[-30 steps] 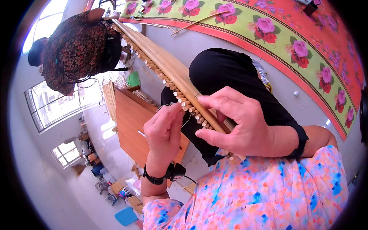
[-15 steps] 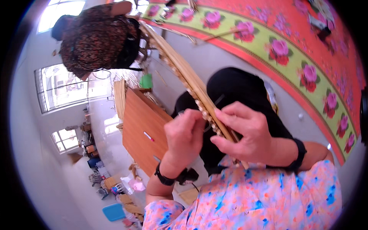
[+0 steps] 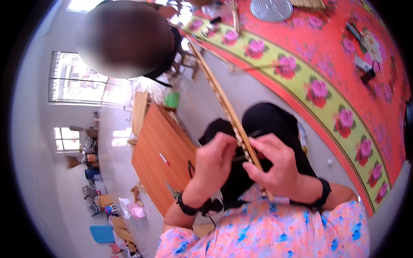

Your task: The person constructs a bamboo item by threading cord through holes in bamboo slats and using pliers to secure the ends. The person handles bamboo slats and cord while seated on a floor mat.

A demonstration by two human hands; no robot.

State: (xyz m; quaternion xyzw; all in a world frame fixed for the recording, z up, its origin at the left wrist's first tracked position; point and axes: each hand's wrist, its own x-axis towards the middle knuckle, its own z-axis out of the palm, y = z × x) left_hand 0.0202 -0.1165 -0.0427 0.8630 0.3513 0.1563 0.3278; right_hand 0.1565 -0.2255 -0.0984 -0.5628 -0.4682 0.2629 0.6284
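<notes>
A long, narrow piece of pale wooden or bamboo strips slants from my lap away to the far left, with a row of small knot-like bumps along its left edge. My right hand grips its near part, thumb and fingers on either side. On the opposite side, my left hand is closed in a pinch close to the knotted edge. Whatever its fingertips hold is hidden. A thin dark line shows beside the strips near my right fingers; its kind is unclear.
A brown wooden board or tabletop with a red-and-white marker lies left of my knees. On the right stands a table with a red floral cloth, bearing a round metal disc and small tools. Another person sits at the far left.
The view has shifted, and the strips now appear narrower, turned more edge-on. Both hands stay at their near part. The other person's head has come further into view.
</notes>
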